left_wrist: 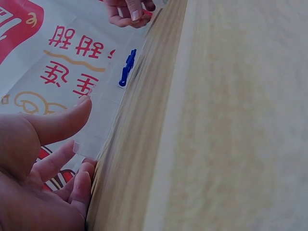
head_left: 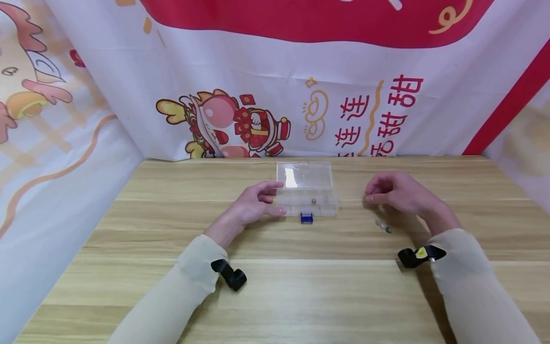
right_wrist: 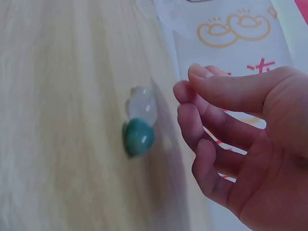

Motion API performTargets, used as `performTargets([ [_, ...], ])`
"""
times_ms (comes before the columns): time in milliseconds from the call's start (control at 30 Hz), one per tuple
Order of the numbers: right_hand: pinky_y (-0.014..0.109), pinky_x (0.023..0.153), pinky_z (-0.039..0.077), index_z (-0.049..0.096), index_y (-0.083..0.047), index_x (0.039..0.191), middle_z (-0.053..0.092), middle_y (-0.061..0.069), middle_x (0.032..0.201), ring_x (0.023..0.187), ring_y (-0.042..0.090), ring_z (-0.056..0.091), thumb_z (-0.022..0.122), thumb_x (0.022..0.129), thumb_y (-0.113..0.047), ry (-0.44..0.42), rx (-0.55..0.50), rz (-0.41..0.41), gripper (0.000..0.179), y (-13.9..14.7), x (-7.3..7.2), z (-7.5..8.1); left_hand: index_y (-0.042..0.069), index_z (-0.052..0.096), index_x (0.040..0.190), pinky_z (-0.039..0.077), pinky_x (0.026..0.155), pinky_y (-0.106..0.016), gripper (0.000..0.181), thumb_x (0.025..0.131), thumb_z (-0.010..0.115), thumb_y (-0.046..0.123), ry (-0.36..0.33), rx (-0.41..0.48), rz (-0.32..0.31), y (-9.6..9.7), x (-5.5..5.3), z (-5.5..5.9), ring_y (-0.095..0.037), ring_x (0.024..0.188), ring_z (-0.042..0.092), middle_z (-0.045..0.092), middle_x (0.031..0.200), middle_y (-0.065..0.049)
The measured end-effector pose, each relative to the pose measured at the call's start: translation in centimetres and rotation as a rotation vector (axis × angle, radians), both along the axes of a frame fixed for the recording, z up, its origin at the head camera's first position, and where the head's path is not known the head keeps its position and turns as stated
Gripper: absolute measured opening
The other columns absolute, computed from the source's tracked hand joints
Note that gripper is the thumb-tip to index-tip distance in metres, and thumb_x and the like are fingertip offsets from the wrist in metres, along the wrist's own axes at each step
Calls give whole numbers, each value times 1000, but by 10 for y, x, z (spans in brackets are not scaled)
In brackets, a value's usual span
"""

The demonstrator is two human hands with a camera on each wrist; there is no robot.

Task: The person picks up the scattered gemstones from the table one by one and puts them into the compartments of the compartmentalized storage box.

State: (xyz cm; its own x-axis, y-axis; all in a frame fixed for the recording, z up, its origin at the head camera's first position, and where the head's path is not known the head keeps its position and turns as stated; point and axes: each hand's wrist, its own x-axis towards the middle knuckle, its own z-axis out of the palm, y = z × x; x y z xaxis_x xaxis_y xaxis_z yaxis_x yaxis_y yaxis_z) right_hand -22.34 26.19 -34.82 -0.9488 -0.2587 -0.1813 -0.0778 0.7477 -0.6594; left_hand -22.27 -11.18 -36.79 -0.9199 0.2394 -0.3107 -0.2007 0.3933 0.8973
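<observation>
Lying beneath both hands is a wooden table [head_left: 275, 306]. The left hand [head_left: 248, 204], thumb and fingers spread, is at the left end of an open clear box [head_left: 307, 196]. The right hand [head_left: 399, 192], fingertips close together, is apart from it; whether they pinch anything, I cannot tell. A blue clasp [head_left: 306, 218] fronts the box. Glossy whitish and green beads [right_wrist: 139, 138] lie near the right hand; a grey bead [head_left: 313, 201] sits inside the box.

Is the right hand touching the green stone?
Apart. The right wrist view shows a strip of table between the green stone and the right hand.
</observation>
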Motion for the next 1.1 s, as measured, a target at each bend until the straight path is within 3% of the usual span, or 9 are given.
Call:
performTargets([
  [233,31,80,52,73,-11,114,70,10,106,96,25,59,73,101,-20,58,-65,40,15,-21,-1,6,34,59,148,42,118,-46,68,89,86,15,-3,-3,-3,-1,1,2,-27,133,49,55,150,-1],
  [400,31,83,54,76,-13,120,72,9,114,101,25,62,72,102,-23,87,-106,18,22,-34,-2,9,34,60,147,42,117,-47,66,89,86,16,-3,-5,-2,0,2,2,-27,132,48,55,150,-1],
  [700,31,80,56,77,-11,122,76,9,113,97,21,66,76,100,-26,132,-191,-13,27,-50,-1,14,35,59,148,42,117,-47,67,89,87,18,4,-3,-3,0,2,2,-27,133,48,54,151,-1],
  [900,35,83,59,77,-8,123,77,11,115,95,18,69,77,98,-23,132,-285,-61,29,-62,1,15,34,60,147,42,118,-46,67,88,87,16,0,1,-2,1,1,1,-27,132,49,57,148,-1],
  [1100,38,86,60,77,-8,123,78,10,117,98,21,71,77,98,-21,123,-303,-78,29,-76,1,16,33,61,146,42,117,-46,67,88,87,16,7,0,3,0,0,1,-26,130,49,57,147,0],
])
